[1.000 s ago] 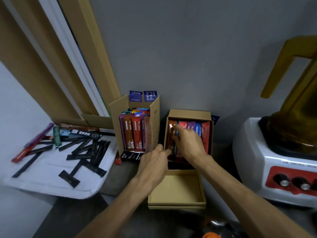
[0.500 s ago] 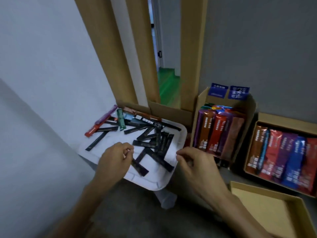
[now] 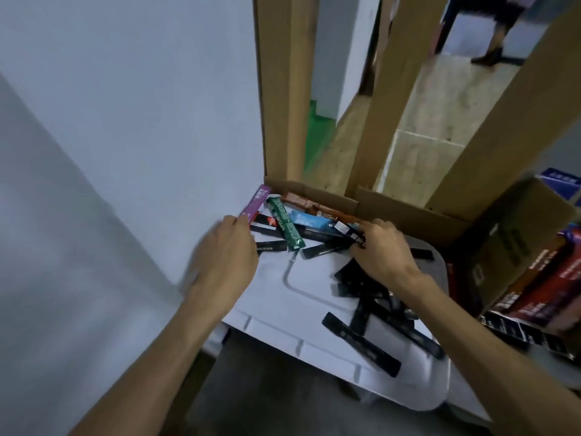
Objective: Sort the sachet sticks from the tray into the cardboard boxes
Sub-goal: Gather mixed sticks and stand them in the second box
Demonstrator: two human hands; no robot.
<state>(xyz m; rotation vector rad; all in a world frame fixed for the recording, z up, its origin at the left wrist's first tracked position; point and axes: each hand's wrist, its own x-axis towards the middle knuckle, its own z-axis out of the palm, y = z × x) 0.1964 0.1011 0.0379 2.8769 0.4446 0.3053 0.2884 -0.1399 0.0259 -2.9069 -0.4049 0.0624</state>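
Note:
A white tray (image 3: 314, 309) holds several black sachet sticks (image 3: 361, 339). Along its back edge lie a purple stick (image 3: 256, 204), a green one (image 3: 284, 223), a blue one (image 3: 309, 220) and a brown one (image 3: 301, 201). My left hand (image 3: 224, 262) is blurred, its fingertips at the purple stick's near end; whether it grips is unclear. My right hand (image 3: 382, 250) curls its fingers around a black stick (image 3: 352, 236) at the tray's back. At the right edge a cardboard box (image 3: 509, 247) holds upright coloured sachets (image 3: 547, 284).
A white wall runs close along the tray's left side. Behind the tray stand cardboard strips (image 3: 405, 215) and tall wooden posts (image 3: 283, 89). A flat black pack (image 3: 515, 333) lies in front of the box. Someone's feet show far back on the floor.
My view has swung left from the boxes to the tray. Both hands left the right-hand box and reached to the tray's back edge, the left to the purple stick and the right to the black ones.

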